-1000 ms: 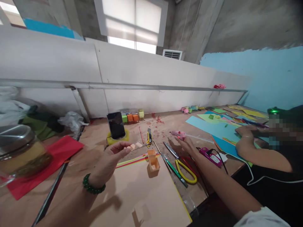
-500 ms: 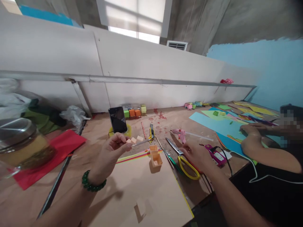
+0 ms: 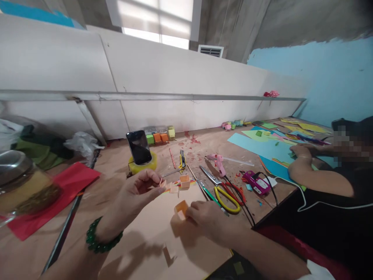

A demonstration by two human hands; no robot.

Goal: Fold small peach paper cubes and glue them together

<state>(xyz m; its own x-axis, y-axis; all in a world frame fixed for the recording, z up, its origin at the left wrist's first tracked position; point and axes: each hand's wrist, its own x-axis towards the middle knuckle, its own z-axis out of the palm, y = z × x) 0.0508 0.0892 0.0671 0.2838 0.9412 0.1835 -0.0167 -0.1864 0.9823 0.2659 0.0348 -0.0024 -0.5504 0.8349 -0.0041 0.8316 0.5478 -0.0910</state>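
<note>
My left hand (image 3: 140,190) pinches a small folded peach paper piece (image 3: 163,184) between thumb and fingertips, above the far edge of a stack of peach paper (image 3: 151,233). Right of it, my right hand (image 3: 208,219) has its fingers closed on the side of an open peach paper box (image 3: 181,210), which appears tilted. A second small box (image 3: 184,181) stands at the stack's far edge, with a pale folded piece (image 3: 175,189) beside it. Nearer me, another folded strip (image 3: 169,252) lies on the stack.
Yellow-handled scissors (image 3: 227,198), a pink glue gun (image 3: 219,165) and a purple device (image 3: 256,182) lie to the right. Behind are a phone (image 3: 139,147) and a cutter (image 3: 182,159). A glass jar (image 3: 26,186) stands left. Another person's arm (image 3: 320,179) reaches in from the right.
My right hand has moved left from beside the scissors and taken hold of the nearer box, which has shifted left and tilted. The view has turned slightly right.
</note>
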